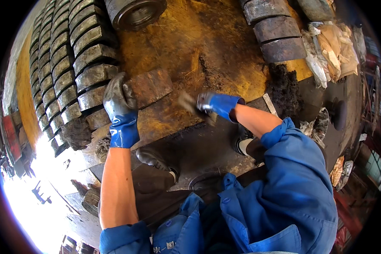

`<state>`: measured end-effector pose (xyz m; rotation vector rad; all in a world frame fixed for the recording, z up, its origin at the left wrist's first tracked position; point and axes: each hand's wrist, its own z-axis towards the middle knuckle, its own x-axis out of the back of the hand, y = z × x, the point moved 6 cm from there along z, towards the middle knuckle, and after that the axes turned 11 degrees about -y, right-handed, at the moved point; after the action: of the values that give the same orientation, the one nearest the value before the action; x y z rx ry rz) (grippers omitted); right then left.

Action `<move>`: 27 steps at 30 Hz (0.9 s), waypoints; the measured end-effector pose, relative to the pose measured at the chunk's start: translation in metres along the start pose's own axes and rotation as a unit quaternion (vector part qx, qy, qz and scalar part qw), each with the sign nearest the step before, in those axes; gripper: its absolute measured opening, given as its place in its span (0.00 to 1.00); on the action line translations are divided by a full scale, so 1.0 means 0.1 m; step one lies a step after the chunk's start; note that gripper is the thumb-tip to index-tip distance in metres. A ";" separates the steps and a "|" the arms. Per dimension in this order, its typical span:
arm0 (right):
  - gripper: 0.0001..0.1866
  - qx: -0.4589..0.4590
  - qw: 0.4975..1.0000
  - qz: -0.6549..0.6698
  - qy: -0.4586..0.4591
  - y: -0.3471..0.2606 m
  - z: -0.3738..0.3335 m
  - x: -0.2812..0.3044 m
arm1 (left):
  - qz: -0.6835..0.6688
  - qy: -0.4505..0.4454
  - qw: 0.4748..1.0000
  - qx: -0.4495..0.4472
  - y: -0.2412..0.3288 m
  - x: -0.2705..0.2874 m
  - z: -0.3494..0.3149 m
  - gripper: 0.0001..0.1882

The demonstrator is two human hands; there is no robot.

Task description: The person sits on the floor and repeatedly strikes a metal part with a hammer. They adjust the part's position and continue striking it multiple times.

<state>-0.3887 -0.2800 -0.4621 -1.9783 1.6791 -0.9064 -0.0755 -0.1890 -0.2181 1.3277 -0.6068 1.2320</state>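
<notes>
My left hand [120,101], in a blue glove with a dark grey, dirt-stained palm, is closed on the left end of a rusty curved metal block [150,87]. The block lies on a stained yellow work surface [173,38]. To the right of the block, my right hand [213,105], in a similar blue glove, is closed round a short brownish tool [189,103]. Motion smears this tool, so its exact kind cannot be made out. It appears apart from the block.
Several rows of stacked curved metal blocks [95,55] stand at the left. A round metal cylinder [137,15] lies at the far edge. More blocks [279,31] line the far right, beside crumpled plastic and paper [332,46]. Dark debris [283,86] is heaped near the right edge.
</notes>
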 end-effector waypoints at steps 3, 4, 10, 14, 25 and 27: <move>0.20 -0.073 0.965 -0.192 -0.162 -0.26 -0.34 -0.36 | -0.010 0.012 1.000 -0.007 0.00 0.02 -0.01 0.16; 0.24 -0.033 0.976 -0.158 -0.143 -0.03 -0.33 -0.34 | -0.009 0.014 1.000 -0.011 0.04 0.03 0.01 0.16; 0.22 -0.178 0.950 -0.245 -0.082 -0.55 -0.80 1.10 | 0.005 0.008 1.000 -0.007 0.03 0.05 -0.01 0.15; 0.22 -0.272 0.947 -0.137 -0.100 -0.56 -0.68 1.35 | 0.015 0.017 1.000 -0.022 0.00 0.02 -0.02 0.15; 0.25 -0.037 0.969 -0.201 -0.141 -0.79 -0.20 0.66 | 0.012 -0.002 1.000 0.006 -0.04 0.03 -0.09 0.17; 0.21 -0.028 0.988 -0.152 -0.013 -0.35 -0.18 1.02 | 0.017 0.004 1.000 0.000 -0.03 0.04 -0.03 0.17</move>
<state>-0.3689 -0.3698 -0.4031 -2.3170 1.4245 -0.9399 -0.0726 -0.1847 -0.2158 1.3169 -0.6254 1.2643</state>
